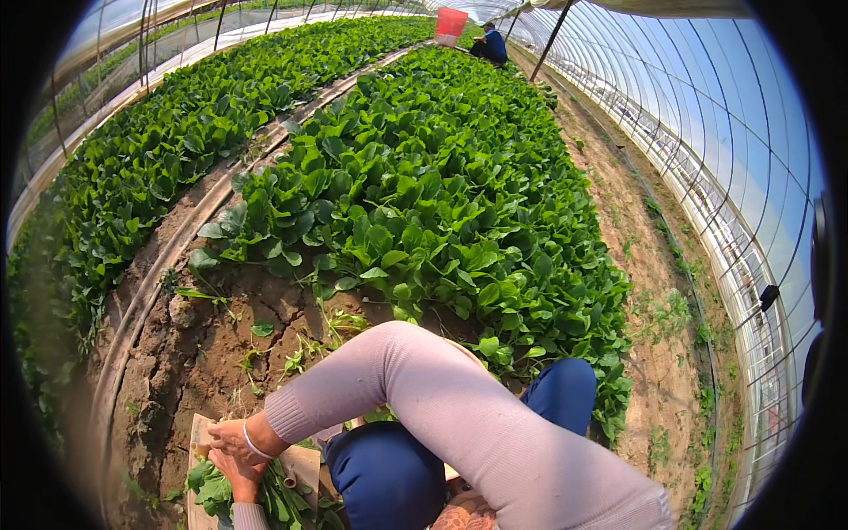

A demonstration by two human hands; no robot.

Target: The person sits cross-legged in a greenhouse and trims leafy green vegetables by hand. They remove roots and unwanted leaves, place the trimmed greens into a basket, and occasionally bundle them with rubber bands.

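My left hand (240, 474) is closed around a bunch of leafy greens (277, 495) at the lower left. My right hand (240, 438), with a white bracelet on the wrist, lies just above it, touching or nearly touching. Its fingertips are partly hidden, and whether it grips the stems or something small cannot be made out. Beside those fingers is a small yellowish thing (199, 450), too small to name. Under the bunch lies a flat tan board or cardboard sheet (201, 426). A short tan tube (289, 479) rests near the leaves.
Dense leafy green plants (424, 199) grow in front, beyond cracked bare soil (265, 305). A pale hose or strip (192, 225) runs along the left. Far ahead, a person (490, 45) crouches near a red bucket (450, 26). The plastic tunnel wall (729, 132) curves along the right.
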